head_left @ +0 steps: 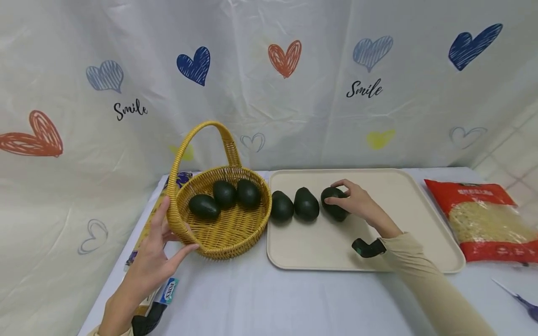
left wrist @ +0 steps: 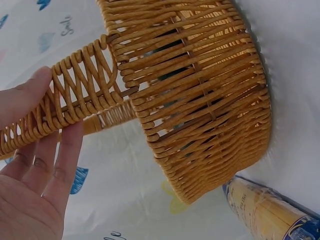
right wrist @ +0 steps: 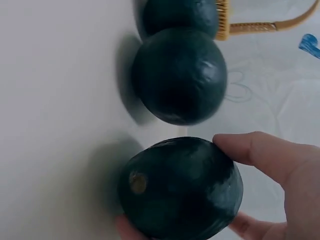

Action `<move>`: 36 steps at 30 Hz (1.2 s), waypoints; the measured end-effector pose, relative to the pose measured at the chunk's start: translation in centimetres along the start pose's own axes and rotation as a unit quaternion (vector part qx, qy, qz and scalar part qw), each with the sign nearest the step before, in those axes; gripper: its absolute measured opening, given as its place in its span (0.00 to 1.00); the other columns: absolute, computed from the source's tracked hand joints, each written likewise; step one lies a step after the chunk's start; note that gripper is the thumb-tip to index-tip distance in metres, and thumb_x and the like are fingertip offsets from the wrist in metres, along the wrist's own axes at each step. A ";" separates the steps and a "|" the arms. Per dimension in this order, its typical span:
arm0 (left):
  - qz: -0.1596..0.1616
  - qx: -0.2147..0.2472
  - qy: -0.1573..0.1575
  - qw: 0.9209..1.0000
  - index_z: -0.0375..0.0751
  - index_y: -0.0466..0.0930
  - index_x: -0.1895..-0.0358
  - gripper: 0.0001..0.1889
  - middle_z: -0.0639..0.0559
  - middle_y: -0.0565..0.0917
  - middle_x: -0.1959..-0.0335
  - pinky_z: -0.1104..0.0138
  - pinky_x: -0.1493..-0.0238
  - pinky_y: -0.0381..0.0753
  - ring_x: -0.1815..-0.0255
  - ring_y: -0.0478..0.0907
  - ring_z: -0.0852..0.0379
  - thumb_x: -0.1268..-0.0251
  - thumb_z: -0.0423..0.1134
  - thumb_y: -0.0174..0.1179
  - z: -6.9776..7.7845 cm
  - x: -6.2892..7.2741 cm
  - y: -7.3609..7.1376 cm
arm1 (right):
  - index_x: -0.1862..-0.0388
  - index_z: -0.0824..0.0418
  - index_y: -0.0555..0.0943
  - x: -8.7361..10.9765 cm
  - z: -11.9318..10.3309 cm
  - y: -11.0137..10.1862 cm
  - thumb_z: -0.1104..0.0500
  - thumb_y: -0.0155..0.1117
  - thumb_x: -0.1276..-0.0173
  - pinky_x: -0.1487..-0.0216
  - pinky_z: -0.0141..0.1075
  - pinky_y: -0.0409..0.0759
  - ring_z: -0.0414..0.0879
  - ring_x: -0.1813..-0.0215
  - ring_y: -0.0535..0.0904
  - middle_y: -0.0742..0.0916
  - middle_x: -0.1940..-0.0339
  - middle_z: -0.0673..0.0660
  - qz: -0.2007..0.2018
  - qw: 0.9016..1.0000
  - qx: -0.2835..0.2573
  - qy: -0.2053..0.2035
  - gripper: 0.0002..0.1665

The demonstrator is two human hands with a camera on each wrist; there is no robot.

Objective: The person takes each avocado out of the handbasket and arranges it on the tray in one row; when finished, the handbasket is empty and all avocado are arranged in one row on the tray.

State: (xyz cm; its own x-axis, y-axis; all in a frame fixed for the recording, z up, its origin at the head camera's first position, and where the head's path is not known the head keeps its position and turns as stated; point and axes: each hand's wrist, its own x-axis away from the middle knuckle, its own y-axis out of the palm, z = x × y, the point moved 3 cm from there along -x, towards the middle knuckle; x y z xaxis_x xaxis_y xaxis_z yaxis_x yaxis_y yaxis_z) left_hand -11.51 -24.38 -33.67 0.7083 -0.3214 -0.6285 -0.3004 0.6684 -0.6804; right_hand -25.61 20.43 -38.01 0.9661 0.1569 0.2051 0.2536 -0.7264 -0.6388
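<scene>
My left hand (head_left: 153, 254) holds the yellow wicker basket (head_left: 224, 252) at the base of its handle (left wrist: 70, 92), thumb on one side and fingers on the other. Inside the basket lie three dark green avocados (head_left: 204, 206). On the beige tray (head_left: 399, 186), my right hand (head_left: 355, 201) grips an avocado (right wrist: 180, 187) between thumb and fingers, its stem-end spot showing in the right wrist view. Two more avocados (head_left: 306, 205) stand in a row to its left on the tray, the farther one (head_left: 281, 206) right beside the basket rim.
A red bag of pasta (head_left: 483, 219) lies right of the tray, with scissors (head_left: 525, 305) in front of it. Yellow and blue packaging (left wrist: 265, 205) sits behind and left of the basket. A small blue-labelled pack (head_left: 169, 290) is near my left wrist. A heart-printed curtain (head_left: 252, 93) hangs behind.
</scene>
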 end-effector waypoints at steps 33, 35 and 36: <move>-0.006 0.003 -0.006 1.000 0.33 0.41 0.16 0.53 0.38 0.88 0.55 0.81 0.55 0.81 0.65 0.86 0.53 0.29 0.68 0.52 -0.1 0.2 0.0 | 0.22 0.72 0.59 -0.2 -1.1 0.4 0.46 0.58 0.18 0.46 0.50 0.88 0.58 0.58 0.90 0.68 0.29 0.81 -0.046 0.998 -0.030 0.013 0.41; -0.007 0.005 -0.005 1.000 0.33 0.41 0.16 0.53 0.37 0.88 0.55 0.82 0.54 0.81 0.65 0.86 0.52 0.29 0.67 0.52 -0.1 0.2 0.0 | 0.22 0.72 0.59 -0.2 -1.1 0.3 0.46 0.56 0.18 0.47 0.49 0.88 0.61 0.54 0.89 0.68 0.28 0.81 -0.045 0.999 -0.026 0.013 0.41; -0.008 0.004 -0.006 1.000 0.33 0.41 0.16 0.53 0.37 0.88 0.55 0.82 0.54 0.81 0.65 0.86 0.52 0.29 0.67 0.52 -0.1 0.2 -0.1 | 0.21 0.72 0.58 -0.2 -1.2 0.2 0.45 0.56 0.17 0.49 0.49 0.89 0.62 0.51 0.87 0.68 0.28 0.81 -0.044 0.999 -0.024 0.012 0.41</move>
State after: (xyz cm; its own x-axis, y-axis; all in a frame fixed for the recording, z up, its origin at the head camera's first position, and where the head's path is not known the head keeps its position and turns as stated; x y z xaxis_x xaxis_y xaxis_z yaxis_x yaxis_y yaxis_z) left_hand -11.41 -24.54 -33.77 0.7200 -0.3241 -0.6136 -0.2849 0.6682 -0.6872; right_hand -25.78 19.49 -37.24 0.9386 0.2065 0.2762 0.3343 -0.7421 -0.5810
